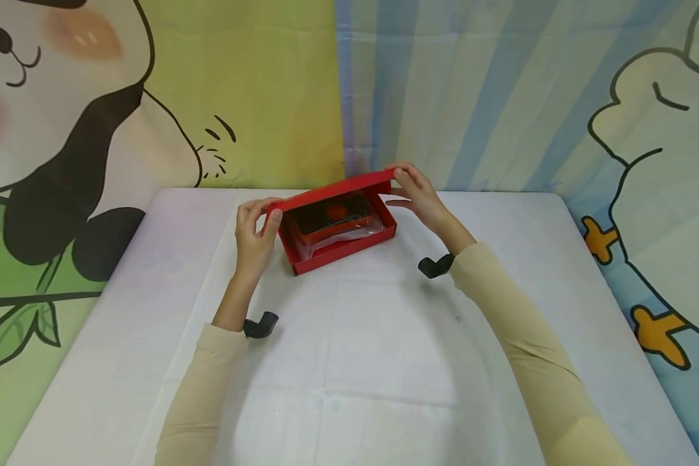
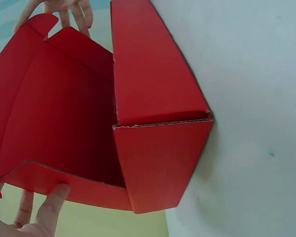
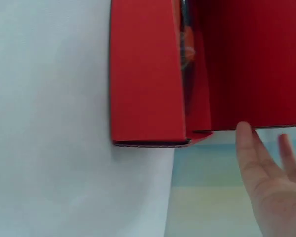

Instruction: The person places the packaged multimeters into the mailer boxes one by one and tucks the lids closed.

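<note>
A red cardboard box (image 1: 349,248) stands at the table's far side, its lid (image 1: 338,188) raised partway. Inside lies a dark and orange item (image 1: 333,217) in clear plastic. At the lid's left end, my left hand (image 1: 254,241) pinches the corner, thumb in front; the left wrist view has its fingers on the side flap (image 2: 84,188). My right hand (image 1: 422,197) holds the lid's right corner from above, other fingers spread beside it. In the right wrist view its fingertips touch the lid's edge (image 3: 266,74).
The white-covered table (image 1: 349,362) stretches in front of the box. Behind it hangs a printed curtain (image 1: 268,97) with cartoon animals. A black wrist camera (image 1: 261,325) sits at the left wrist, another (image 1: 435,266) at the right.
</note>
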The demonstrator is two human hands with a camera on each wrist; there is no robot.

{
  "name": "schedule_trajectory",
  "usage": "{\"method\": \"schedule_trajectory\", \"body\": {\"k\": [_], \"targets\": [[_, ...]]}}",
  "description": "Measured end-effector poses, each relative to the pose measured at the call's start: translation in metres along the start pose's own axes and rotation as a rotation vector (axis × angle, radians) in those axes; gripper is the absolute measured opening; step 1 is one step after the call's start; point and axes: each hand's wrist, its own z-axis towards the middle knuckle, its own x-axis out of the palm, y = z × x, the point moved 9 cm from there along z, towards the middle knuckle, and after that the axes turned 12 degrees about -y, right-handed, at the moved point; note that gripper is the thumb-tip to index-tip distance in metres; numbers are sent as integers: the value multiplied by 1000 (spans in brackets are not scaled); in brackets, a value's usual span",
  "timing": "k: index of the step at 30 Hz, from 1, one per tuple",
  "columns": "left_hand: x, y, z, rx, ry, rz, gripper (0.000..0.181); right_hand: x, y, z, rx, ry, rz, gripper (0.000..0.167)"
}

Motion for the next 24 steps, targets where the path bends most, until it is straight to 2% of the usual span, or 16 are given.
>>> {"method": "schedule_trajectory", "body": {"k": [3,6,10,12,18,24], "targets": [[-1,1,-3,19,16,-4,32,0,-4,-2,-13,23,3,49],[-2,0,-6,40,27,2,33,0,-6,-4,-32,42,9,47],[0,2,-8,39,44,8,34,-2,-7,-6,-59,48,10,48],[1,7,-9,27,49,14,34,-3,-7,-7,-74,50,10,49],[2,37,-5,16,49,18,34,-5,-9,-9,-120,45,-6,43],[0,45,-8,48,55,29,35,-6,-10,-12,-141,54,-34,43]]}}
